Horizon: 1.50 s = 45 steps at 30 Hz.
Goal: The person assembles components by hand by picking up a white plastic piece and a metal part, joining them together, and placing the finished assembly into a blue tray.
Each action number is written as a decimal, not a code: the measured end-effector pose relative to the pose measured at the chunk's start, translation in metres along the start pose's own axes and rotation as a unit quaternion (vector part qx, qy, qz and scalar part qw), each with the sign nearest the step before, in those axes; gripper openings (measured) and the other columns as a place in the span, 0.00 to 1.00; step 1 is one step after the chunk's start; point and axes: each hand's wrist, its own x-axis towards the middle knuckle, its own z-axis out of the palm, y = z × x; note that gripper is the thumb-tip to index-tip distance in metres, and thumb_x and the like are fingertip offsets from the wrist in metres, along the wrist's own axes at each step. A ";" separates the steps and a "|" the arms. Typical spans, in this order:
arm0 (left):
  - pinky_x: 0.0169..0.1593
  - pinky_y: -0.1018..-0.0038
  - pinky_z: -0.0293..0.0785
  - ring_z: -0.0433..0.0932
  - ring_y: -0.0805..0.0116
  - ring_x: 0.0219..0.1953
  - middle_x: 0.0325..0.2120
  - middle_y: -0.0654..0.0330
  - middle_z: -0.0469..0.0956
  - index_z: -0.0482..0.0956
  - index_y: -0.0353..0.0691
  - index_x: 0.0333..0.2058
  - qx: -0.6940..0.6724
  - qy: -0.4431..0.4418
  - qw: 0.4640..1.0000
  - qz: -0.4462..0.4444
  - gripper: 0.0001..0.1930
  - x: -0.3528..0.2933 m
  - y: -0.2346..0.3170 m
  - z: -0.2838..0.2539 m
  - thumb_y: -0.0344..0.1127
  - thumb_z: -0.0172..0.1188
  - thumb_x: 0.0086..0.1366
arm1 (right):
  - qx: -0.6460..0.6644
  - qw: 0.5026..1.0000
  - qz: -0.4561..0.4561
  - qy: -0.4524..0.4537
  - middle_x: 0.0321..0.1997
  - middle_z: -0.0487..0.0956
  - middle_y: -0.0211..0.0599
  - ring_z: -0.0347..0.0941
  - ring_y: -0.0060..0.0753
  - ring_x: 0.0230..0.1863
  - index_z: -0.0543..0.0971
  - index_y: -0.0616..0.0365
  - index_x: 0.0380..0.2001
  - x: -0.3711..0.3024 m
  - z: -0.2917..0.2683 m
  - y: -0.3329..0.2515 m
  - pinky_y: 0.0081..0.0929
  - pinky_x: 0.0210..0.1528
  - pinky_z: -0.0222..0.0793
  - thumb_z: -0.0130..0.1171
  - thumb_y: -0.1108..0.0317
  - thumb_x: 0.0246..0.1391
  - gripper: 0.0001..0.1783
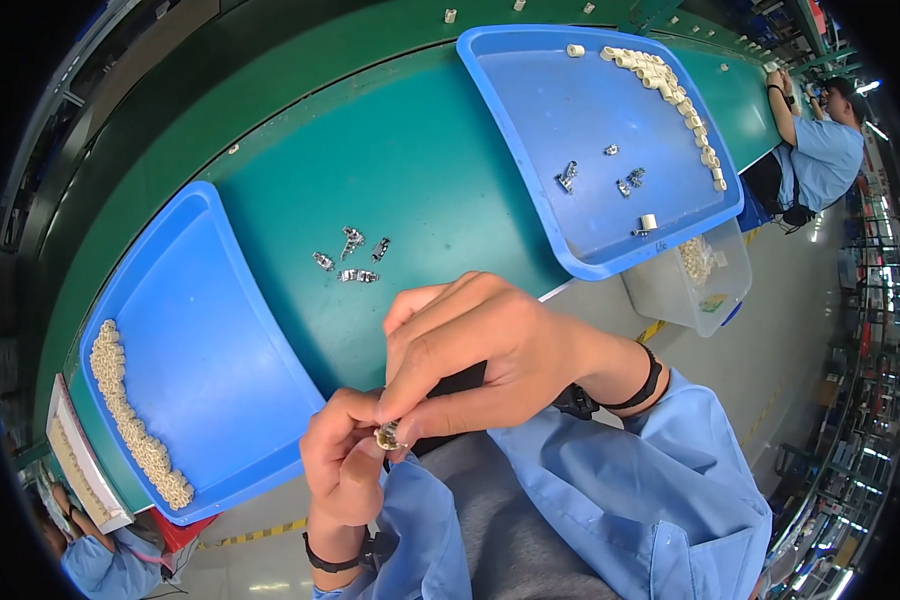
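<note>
My left hand and my right hand meet in front of my body, just off the near edge of the green table. Their thumbs and fingertips pinch one small part between them. It looks round, pale and partly metallic; the fingers hide most of it. Beyond my hands, several small shiny metal pieces lie loose on the green tabletop. More metal pieces rest in the right-hand blue tray, where cream cylindrical sleeves line the far and right sides.
The left blue tray holds a dense row of cream parts along its left side. Below the right tray stands a clear plastic bin. Co-workers sit at the far right and lower left. A dark green conveyor runs behind.
</note>
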 end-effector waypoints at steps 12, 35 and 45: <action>0.30 0.78 0.67 0.71 0.78 0.26 0.26 0.59 0.78 0.76 0.29 0.37 0.049 -0.004 0.997 -0.063 0.11 0.005 0.010 -0.001 0.24 0.45 0.59 | 0.003 0.999 0.025 -0.028 0.29 0.86 0.27 0.80 0.29 0.29 0.87 0.57 0.36 -0.001 0.000 -0.004 0.30 0.44 0.73 0.74 0.74 0.55 0.06; 0.38 0.76 0.71 0.75 0.74 0.33 0.35 0.57 0.80 0.79 0.29 0.42 0.098 -0.044 0.992 -0.071 0.07 0.023 0.029 -0.007 0.25 0.56 0.68 | -0.263 0.957 -0.123 -0.002 0.32 0.80 0.31 0.74 0.33 0.26 0.85 0.58 0.52 -0.011 0.000 0.009 0.35 0.42 0.74 0.71 0.70 0.51 0.22; 0.37 0.80 0.69 0.71 0.78 0.32 0.30 0.63 0.79 0.83 0.29 0.41 0.505 0.020 0.847 0.164 0.10 0.257 0.071 -0.051 0.33 0.63 0.71 | -0.509 0.849 0.086 0.113 0.52 0.77 0.42 0.74 0.45 0.53 0.80 0.57 0.59 -0.035 -0.031 0.058 0.44 0.58 0.67 0.69 0.65 0.55 0.27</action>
